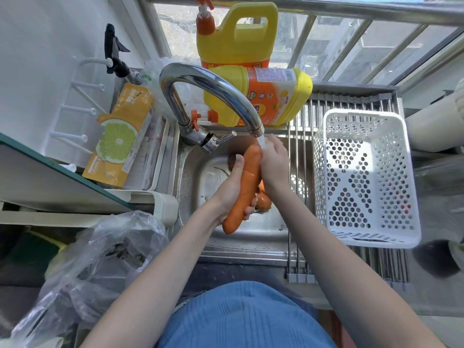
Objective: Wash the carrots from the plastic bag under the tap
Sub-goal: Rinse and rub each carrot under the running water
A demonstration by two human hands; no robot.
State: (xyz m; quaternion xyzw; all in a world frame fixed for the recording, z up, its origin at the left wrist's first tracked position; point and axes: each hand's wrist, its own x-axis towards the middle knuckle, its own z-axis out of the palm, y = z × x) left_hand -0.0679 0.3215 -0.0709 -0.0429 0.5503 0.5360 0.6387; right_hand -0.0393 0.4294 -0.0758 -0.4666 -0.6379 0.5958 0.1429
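The left hand (232, 189) grips the carrot (244, 187), its long way pointing up to the tap (213, 94); the right hand (273, 162) rubs its top, fingers loosely curled

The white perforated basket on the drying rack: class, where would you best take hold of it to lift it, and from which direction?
Grip the basket by its thick top rim, one hand on each long side, coming from above. It stands upright and open-topped on the rack, with nothing visible inside, so the rim is exposed all round. The perforated walls slope and probably flex, giving a poorer hold.
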